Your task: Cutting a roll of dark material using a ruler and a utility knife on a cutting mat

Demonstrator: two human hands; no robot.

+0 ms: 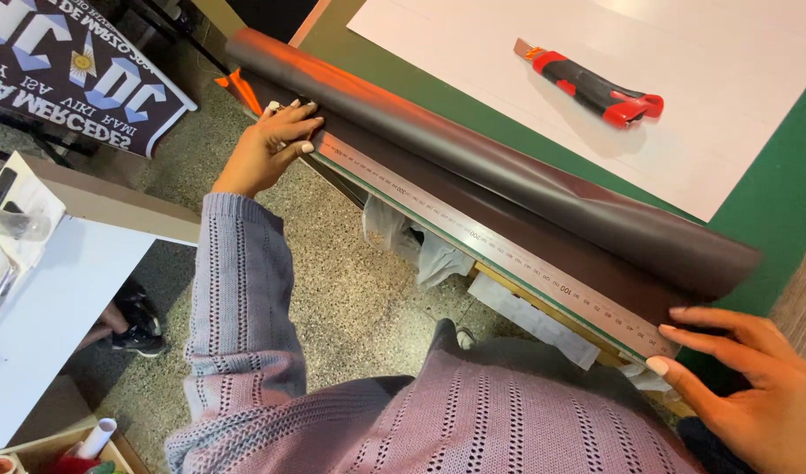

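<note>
Pressing flat left hand and right hand on dark roll, fingers spread, gripping nothing. Could slip off table edge near ruler if let go

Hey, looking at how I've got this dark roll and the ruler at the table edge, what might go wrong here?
1. The dark roll is curled and held only at its ends by the left hand and right hand; it may spring shut or shift.
2. The metal ruler lies along the table edge and could slide off.
3. The red and black utility knife lies loose on the white sheet.
</note>
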